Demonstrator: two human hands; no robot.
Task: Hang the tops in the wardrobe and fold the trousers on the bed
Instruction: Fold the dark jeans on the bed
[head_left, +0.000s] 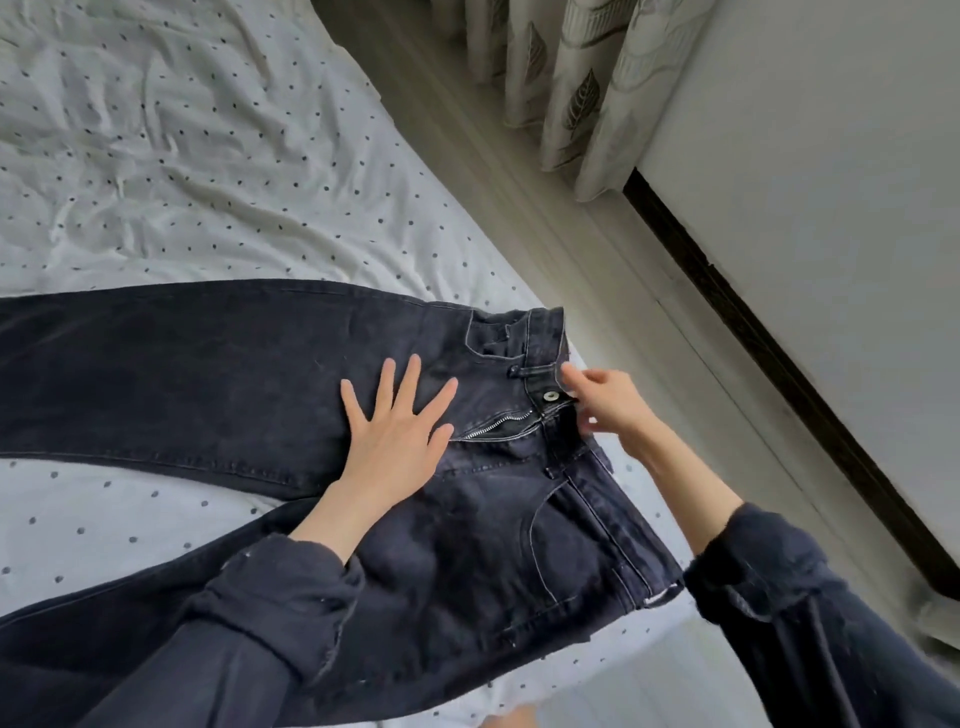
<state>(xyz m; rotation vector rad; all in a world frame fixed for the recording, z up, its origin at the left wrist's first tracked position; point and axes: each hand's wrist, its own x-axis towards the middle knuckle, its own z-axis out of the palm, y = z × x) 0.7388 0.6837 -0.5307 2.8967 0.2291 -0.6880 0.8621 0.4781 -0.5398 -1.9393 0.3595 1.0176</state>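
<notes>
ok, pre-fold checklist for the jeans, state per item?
1. Jeans lie on the bed: ok.
2. Legs spread apart, not stacked: not ok for folding in half yet.
3. Left hand flat on the crotch area, pinning the fabric: ok.
4. Right hand pinches the waistband near the button: ok.
5. Zip open, fly gaping: not ok.
6. Leg ends run out of view to the left: cannot tell.
</notes>
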